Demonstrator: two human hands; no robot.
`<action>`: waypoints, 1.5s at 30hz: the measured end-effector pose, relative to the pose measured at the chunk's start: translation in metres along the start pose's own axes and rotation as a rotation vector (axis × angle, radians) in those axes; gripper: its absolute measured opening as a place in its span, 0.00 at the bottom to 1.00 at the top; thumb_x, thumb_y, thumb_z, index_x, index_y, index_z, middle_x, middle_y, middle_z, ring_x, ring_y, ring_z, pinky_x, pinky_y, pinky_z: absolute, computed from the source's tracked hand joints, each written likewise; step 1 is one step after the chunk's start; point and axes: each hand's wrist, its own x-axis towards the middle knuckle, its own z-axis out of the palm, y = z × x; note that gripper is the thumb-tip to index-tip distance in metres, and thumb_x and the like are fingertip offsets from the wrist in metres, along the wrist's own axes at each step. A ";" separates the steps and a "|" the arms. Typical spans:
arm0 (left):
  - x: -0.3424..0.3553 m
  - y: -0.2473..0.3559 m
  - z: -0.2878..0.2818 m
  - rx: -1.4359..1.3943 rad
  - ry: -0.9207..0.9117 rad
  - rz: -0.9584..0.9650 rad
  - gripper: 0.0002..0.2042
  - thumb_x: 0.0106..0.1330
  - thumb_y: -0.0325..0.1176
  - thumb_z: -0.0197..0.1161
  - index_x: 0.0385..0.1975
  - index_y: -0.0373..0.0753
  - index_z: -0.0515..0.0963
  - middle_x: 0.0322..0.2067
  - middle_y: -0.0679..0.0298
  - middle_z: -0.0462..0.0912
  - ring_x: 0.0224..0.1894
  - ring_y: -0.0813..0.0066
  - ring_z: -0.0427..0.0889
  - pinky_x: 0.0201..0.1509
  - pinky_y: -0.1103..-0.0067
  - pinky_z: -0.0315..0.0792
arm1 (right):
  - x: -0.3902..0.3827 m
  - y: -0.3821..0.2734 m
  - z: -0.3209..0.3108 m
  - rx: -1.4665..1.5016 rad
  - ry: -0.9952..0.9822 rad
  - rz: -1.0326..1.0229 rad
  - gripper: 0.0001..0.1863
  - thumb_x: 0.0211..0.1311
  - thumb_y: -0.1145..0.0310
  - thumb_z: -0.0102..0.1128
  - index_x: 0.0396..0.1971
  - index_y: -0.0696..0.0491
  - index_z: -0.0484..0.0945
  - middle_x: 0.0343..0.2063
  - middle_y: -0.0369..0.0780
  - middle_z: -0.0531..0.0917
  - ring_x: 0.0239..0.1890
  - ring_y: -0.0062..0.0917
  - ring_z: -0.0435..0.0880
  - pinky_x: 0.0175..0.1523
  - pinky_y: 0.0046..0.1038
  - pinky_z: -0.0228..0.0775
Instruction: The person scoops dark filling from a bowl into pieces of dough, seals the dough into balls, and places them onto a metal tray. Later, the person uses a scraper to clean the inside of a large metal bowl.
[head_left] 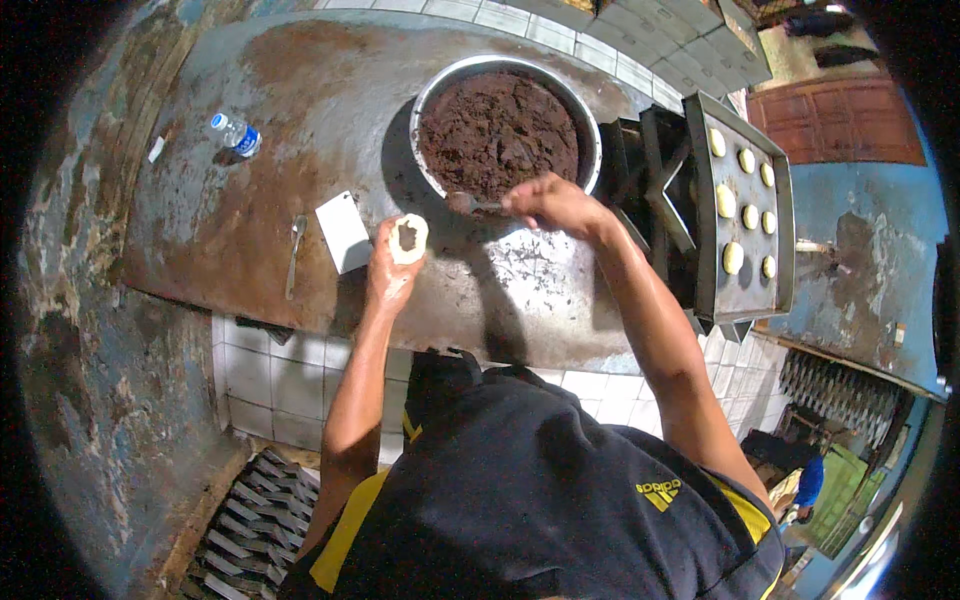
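My left hand point(390, 270) holds a pale piece of flattened dough point(418, 240) with dark filling in its middle. My right hand point(560, 208) grips a utensil point(495, 204), apparently a spoon, with dark filling on it, at the near rim of a large metal basin point(418, 110). The basin holds a heap of crumbly dark brown filling point(500, 125). Left of my left hand lie a white rectangular card or paper point(340, 230) and a metal spoon-like utensil point(293, 265).
A plastic bottle point(236, 135) stands at the worn table's point(220, 220) left. Baking trays point(785, 250) are stacked at the right, the top one bearing several dough balls point(750, 218). A stained wall point(90, 300) borders the left. Another person point(805, 480) is at the lower right.
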 end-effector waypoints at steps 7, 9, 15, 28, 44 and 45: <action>0.012 0.031 0.083 0.092 0.006 0.220 0.30 0.59 0.25 0.71 0.60 0.40 0.65 0.47 0.55 0.81 0.49 0.62 0.82 0.53 0.70 0.76 | -0.055 0.077 0.129 -0.908 0.635 -0.452 0.19 0.62 0.72 0.58 0.55 0.52 0.78 0.31 0.45 0.83 0.28 0.42 0.85 0.31 0.40 0.78; 0.007 0.037 0.092 0.326 -0.074 0.188 0.25 0.63 0.26 0.67 0.59 0.43 0.66 0.42 0.52 0.85 0.45 0.58 0.86 0.48 0.67 0.78 | -0.075 0.106 0.148 -0.909 0.595 -0.383 0.26 0.62 0.73 0.56 0.62 0.50 0.71 0.35 0.44 0.81 0.28 0.39 0.85 0.30 0.40 0.79; -0.020 -0.016 0.102 0.035 -0.178 0.030 0.28 0.59 0.17 0.64 0.59 0.45 0.67 0.48 0.59 0.82 0.50 0.66 0.83 0.51 0.73 0.77 | -0.111 0.146 0.117 -0.680 0.847 -0.388 0.11 0.63 0.66 0.66 0.40 0.56 0.83 0.33 0.48 0.83 0.35 0.43 0.83 0.40 0.36 0.76; -0.191 0.080 0.229 -0.299 -0.730 -0.130 0.26 0.60 0.28 0.74 0.55 0.39 0.70 0.42 0.66 0.81 0.47 0.77 0.80 0.51 0.80 0.77 | -0.291 0.210 0.127 0.076 1.100 -0.566 0.34 0.58 0.83 0.53 0.68 0.55 0.65 0.54 0.50 0.80 0.55 0.43 0.79 0.63 0.40 0.69; -0.311 0.131 0.311 0.154 -1.053 0.309 0.31 0.71 0.40 0.63 0.72 0.41 0.64 0.59 0.58 0.79 0.62 0.71 0.75 0.65 0.75 0.68 | -0.453 0.268 0.120 -0.256 0.925 -0.765 0.11 0.59 0.75 0.65 0.42 0.58 0.85 0.39 0.44 0.87 0.42 0.32 0.86 0.48 0.30 0.78; -0.307 0.127 0.311 0.147 -1.058 0.348 0.29 0.73 0.38 0.61 0.72 0.40 0.64 0.58 0.59 0.80 0.62 0.73 0.74 0.66 0.76 0.67 | -0.455 0.256 0.122 -0.206 0.931 -0.757 0.12 0.61 0.73 0.64 0.45 0.59 0.84 0.42 0.45 0.86 0.45 0.34 0.86 0.51 0.31 0.77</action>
